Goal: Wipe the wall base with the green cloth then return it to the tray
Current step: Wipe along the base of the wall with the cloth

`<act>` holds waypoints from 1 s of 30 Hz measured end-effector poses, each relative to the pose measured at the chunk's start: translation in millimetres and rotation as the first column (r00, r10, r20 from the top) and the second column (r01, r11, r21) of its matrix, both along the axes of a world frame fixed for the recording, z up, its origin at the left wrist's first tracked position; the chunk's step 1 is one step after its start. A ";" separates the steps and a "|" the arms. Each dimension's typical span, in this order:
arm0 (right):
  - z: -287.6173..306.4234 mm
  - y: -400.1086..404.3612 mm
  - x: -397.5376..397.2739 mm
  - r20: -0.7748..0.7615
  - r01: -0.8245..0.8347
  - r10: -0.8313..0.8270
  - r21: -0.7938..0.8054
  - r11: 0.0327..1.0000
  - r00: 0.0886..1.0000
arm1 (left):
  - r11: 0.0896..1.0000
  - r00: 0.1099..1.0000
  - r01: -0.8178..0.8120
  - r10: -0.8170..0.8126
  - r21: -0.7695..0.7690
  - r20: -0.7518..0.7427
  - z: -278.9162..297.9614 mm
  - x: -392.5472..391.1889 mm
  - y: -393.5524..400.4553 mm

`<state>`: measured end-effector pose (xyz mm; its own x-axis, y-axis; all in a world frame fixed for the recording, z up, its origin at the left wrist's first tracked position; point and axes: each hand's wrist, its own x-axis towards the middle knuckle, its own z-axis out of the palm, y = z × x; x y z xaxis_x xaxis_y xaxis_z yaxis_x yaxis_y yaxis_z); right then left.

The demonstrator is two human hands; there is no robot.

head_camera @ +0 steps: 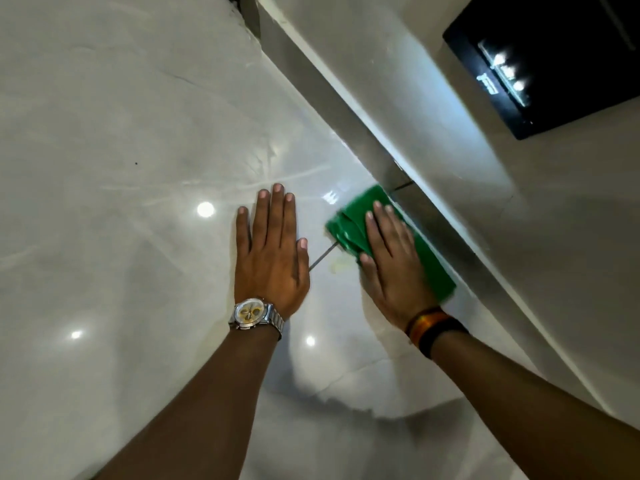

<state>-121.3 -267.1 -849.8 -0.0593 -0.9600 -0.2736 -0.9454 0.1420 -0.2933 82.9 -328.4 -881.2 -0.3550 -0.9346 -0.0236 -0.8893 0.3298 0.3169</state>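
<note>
Right of centre in the frame, the right hand [391,258] lies flat with fingers extended, pressing the green cloth [353,226] against the grey wall base [446,223], a strip running diagonally from upper centre to lower right. The cloth is bunched at its left edge and touches both the wall base and the glossy white floor [121,168]. At centre, the left hand [270,251] rests open, palm down on the floor, holding nothing; a metal wristwatch [254,313] circles its wrist. A black panel [554,60] occupies the upper right.

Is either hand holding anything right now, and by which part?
The right hand presses flat on the middle of the green cloth; the left hand holds nothing.
</note>
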 end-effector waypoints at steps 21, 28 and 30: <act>-5.2 -32.8 9.3 -0.138 0.034 -0.036 -0.016 0.999 0.990 | 0.999 0.999 -0.002 0.000 0.039 0.050 1.4 -1.8 -1.1; -14.1 -166.9 77.1 -0.040 0.015 -0.021 -0.163 0.986 0.999 | 1.000 0.997 -0.003 0.003 0.002 0.081 -0.5 -3.7 -1.3; -11.7 -164.2 77.3 -0.034 0.023 -0.029 -0.173 0.985 0.999 | 1.000 0.997 -0.003 0.002 0.003 0.081 0.0 -2.8 -0.5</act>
<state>-44.1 -431.3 -861.5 -0.0917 -0.9906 -0.1011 -0.9526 0.1168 -0.2808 80.1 -328.9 -881.1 -0.3496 -0.9353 -0.0548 -0.9128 0.3268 0.2447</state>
